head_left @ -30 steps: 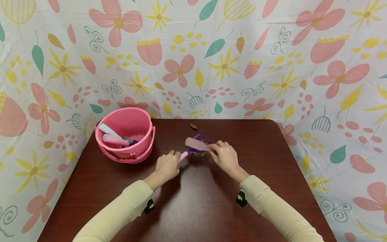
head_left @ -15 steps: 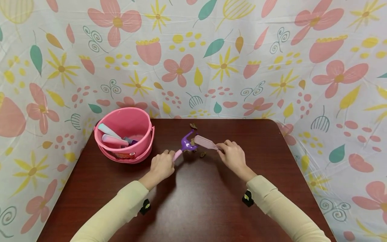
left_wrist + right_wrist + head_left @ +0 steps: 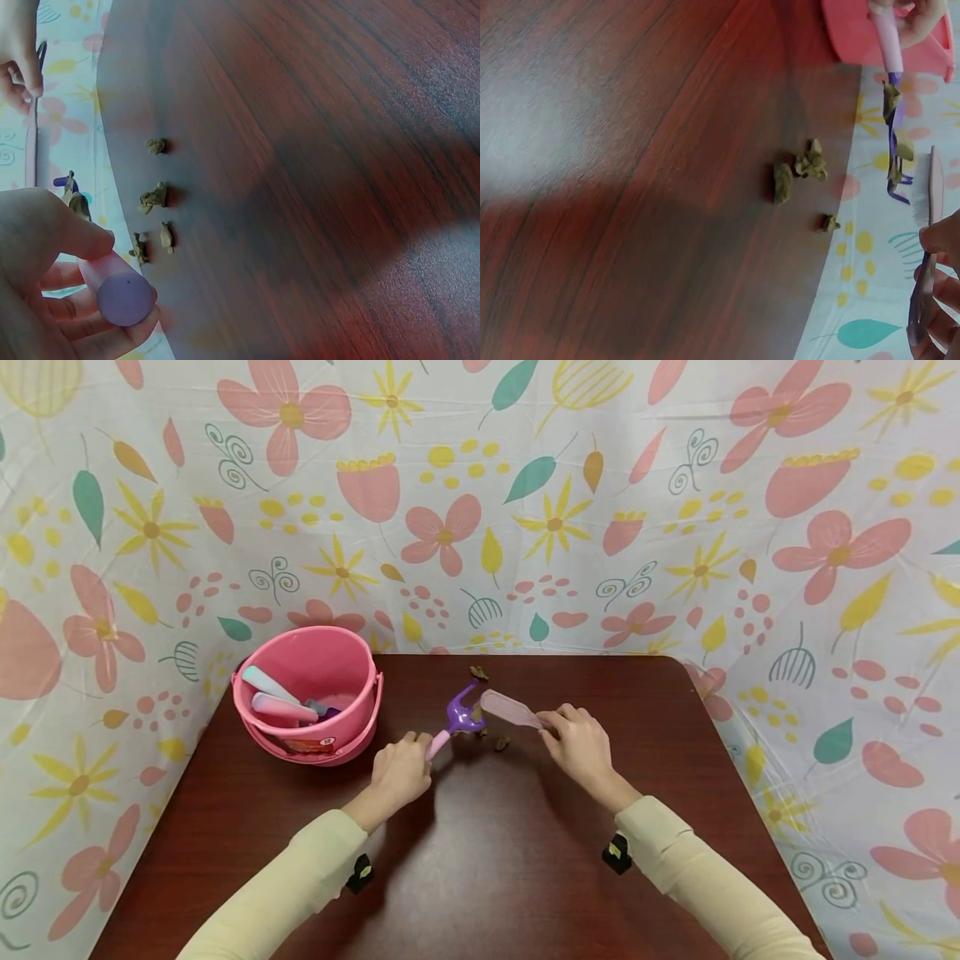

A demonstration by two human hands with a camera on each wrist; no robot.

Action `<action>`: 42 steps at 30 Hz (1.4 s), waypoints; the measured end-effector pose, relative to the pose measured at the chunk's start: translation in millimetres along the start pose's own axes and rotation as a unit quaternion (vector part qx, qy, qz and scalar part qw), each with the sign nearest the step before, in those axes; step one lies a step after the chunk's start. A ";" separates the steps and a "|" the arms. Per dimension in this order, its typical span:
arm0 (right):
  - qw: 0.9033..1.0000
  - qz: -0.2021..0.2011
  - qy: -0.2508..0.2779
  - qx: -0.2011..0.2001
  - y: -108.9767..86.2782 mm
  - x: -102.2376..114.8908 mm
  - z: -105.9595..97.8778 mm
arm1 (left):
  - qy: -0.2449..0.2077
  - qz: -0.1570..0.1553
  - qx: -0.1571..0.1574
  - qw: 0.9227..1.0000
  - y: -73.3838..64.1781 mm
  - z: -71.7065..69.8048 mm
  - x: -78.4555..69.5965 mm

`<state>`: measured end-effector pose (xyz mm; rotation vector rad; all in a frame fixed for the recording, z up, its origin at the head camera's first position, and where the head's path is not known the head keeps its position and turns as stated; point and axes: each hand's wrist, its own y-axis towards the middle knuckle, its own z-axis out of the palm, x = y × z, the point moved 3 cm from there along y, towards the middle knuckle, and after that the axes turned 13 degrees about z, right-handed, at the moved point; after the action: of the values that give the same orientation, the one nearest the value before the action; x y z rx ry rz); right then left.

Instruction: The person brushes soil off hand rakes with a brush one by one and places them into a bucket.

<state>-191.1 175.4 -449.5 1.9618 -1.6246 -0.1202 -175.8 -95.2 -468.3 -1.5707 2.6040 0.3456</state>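
Observation:
My left hand [image 3: 401,770] grips the pink handle of a small purple hand rake [image 3: 462,710], its head raised over the table. Crumpled dry leaves [image 3: 891,101] cling among the tines in the right wrist view. Between thumb and fingers, my right hand [image 3: 581,747] holds a pink brush [image 3: 507,707] by its handle. Its white bristles [image 3: 922,196] face the rake's tines. Below the tools, several more brown dried leaves [image 3: 782,183] lie scattered on the table.
A pink bucket [image 3: 352,739] stands at the table's back left, with light-handled tools [image 3: 283,706] inside and its handle hanging down. The dark wooden table [image 3: 517,860] ends at a floral curtain [image 3: 555,585] behind.
The rake has turned and shifted left with my left hand. My right hand has drawn the brush back to the right, off the rake, uncovering leaves on the table.

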 end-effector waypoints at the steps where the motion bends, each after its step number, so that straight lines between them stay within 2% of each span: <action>1: 1.000 0.000 0.003 0.001 0.6 2.1 0.6 | -0.001 0.000 0.000 1.000 -0.1 0.2 -0.8; 10: 1.000 -0.013 0.000 0.023 4.2 27.7 11.9 | 0.005 0.015 -0.003 1.000 2.2 3.0 -11.3; 15: 0.999 -0.018 -0.009 0.038 2.4 33.2 16.7 | 0.002 0.021 -0.014 1.000 2.6 2.9 -14.4; 30: 0.999 0.001 -0.003 0.042 -3.4 13.1 14.8 | 0.013 0.012 -0.015 1.000 -1.4 1.2 -5.9; 37: 0.999 0.016 -0.014 0.043 -5.9 1.2 12.2 | 0.016 0.011 -0.027 0.999 -3.7 -0.1 -0.7; 42: 0.999 0.021 -0.014 0.046 -8.5 -4.7 10.6 | 0.016 0.005 -0.021 1.000 -4.9 1.2 2.2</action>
<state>-189.4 176.5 -463.7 2.0003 -1.7162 -0.0565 -172.7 -99.0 -470.6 -1.5895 2.6460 0.3815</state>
